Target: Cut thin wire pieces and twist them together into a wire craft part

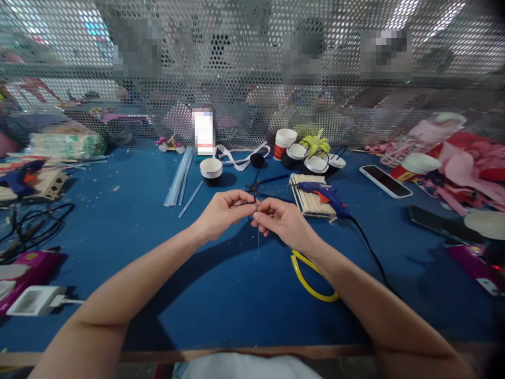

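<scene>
My left hand (221,215) and my right hand (287,223) meet above the middle of the blue table, thumbs and fingers pinched together. Between the fingertips is a small brownish piece, with a thin strand (259,243) dangling below it; the fingers hide most of the piece. Just behind my hands lies a dark tool with blue handles (273,179), partly covered. A blue glue gun (325,195) rests on a rack of wooden sticks (310,202) right of my hands. A curved yellow tube (305,281) lies beside my right forearm.
Farther back stand a black-and-white cup (211,171), a black ball (257,160), white ribbon (236,158) and paper cups (285,143). Clear glue sticks (178,179) lie left. Phones (385,181) and pink material (469,158) fill the right; cables (35,226) and a white plug (37,300) the left.
</scene>
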A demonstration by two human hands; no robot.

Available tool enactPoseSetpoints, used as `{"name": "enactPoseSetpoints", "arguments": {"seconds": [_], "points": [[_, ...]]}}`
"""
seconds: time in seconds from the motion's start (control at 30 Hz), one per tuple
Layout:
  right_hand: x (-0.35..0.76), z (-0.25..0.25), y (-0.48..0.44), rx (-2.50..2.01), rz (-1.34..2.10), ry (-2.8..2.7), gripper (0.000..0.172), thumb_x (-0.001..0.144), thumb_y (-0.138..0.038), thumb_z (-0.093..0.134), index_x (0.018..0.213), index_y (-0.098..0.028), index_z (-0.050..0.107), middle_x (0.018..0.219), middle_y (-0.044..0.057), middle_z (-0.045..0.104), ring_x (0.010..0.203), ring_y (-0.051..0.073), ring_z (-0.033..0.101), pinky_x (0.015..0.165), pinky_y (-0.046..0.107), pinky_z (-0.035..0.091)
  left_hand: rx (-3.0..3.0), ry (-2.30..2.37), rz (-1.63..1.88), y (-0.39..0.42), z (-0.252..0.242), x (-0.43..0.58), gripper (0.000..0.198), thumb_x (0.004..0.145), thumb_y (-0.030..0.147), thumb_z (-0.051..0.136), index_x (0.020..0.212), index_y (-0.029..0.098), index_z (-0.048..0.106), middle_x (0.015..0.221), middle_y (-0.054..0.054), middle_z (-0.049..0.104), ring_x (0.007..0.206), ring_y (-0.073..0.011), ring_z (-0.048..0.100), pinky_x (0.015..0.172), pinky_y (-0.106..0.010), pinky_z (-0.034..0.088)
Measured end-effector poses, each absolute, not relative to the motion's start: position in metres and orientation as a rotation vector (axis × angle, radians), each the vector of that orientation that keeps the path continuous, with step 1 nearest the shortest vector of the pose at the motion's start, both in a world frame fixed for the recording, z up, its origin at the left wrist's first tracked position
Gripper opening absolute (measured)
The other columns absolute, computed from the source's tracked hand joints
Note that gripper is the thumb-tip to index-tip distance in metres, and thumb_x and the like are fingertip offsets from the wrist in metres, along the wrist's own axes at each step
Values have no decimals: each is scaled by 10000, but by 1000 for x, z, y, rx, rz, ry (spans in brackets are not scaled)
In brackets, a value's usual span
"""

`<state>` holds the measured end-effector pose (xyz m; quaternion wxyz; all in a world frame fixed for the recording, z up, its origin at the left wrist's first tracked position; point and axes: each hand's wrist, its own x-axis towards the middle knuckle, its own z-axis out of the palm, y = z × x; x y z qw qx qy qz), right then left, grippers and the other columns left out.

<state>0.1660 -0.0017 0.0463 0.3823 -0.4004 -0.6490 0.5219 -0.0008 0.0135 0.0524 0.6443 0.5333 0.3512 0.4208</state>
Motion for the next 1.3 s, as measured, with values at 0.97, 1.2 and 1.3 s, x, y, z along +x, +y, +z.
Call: {"name": "enactPoseSetpoints", "arguments": {"seconds": [0.97,1.2,1.3], "points": [[166,32,13,-918,1565,-1480,188,763,-337,603,789,-159,547,711,2,577,539,66,494,466,206,408,1224,728,1004,33,32,2,220,680,305,683,680,133,545,606,25,504,417,-4,301,415,-201,164],[164,33,13,-912,1649,-1439,252,688,-329,683,776,-154,525,658,-22,558,514,56,493,468,201,401,1187,624,921,38,29,0,216,659,270,708,699,123,554,722,-15,573,498,-35,458,470,-204,276],[162,29,9,-960,1562,-1462,266,685,-342,678,765,-153,508,616,-28,550,513,61,498,476,204,405,1140,638,977,30,25,3,233,643,284,719,701,120,563,698,-9,562,479,-29,430,457,-200,258]]}}
